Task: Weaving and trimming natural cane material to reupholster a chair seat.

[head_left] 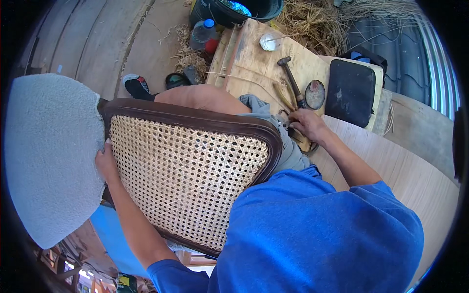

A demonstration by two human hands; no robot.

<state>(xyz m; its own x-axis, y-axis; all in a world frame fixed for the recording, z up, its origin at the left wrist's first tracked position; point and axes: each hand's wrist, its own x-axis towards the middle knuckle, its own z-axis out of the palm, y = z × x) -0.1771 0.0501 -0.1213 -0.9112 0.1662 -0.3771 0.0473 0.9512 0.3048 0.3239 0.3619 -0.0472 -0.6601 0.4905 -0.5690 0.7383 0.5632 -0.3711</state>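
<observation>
A chair lies tilted across my lap, with a woven cane back (185, 171) in a dark brown wooden frame (195, 120) and a pale grey padded seat (53, 156). My left hand (106, 163) grips the chair where the back meets the seat; its thumb shows and the other fingers are mostly hidden. On the right, my right hand (310, 126) reaches down among hand tools, fingers curled around something small I cannot make out. Just beyond it lie a hammer (291, 80), yellow-handled pliers (283, 96) and an oval dish (315, 94).
A plywood board (254, 58) holds the tools and a small white cup (268, 42). Beside it lies a black pad (350, 93). Further off stand a blue-capped bottle (202, 35), a dark bucket (220, 10) and a heap of dry fibre strands (312, 22).
</observation>
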